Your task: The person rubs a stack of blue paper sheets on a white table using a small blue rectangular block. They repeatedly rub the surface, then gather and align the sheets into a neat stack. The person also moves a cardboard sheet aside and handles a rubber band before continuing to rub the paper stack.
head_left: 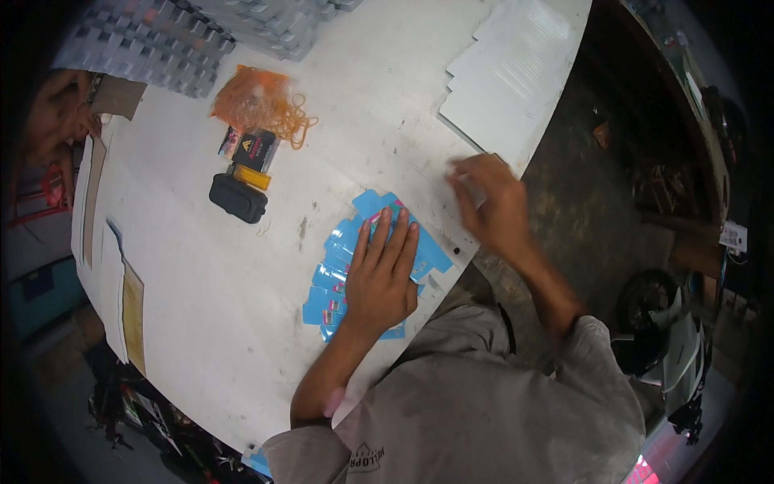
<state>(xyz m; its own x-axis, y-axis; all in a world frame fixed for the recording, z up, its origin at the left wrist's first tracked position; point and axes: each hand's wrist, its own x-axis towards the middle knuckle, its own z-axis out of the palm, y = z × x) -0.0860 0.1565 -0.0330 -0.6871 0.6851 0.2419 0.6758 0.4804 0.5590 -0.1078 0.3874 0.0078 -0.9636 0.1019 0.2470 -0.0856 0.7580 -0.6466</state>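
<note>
Several flat blue printed card pieces (328,277), glossy and with small tabs, lie fanned out near the front edge of the white table. My left hand (379,270) rests flat on top of them, its fingers stretched out and covering the middle of the fan. To the right, my right hand (496,202) is raised beside the table edge, somewhat blurred. Its thumb and forefinger are apart, with nothing visible between them. The other fingers curl and are partly hidden.
White sheets (516,81) lie stacked at the far right of the table (242,298). Grey stacks (145,44) stand far left. Nearby are an orange bag (242,93), rubber bands (294,121), a small box (256,149), a yellow lighter (251,177) and a black case (238,198). Another person sits left.
</note>
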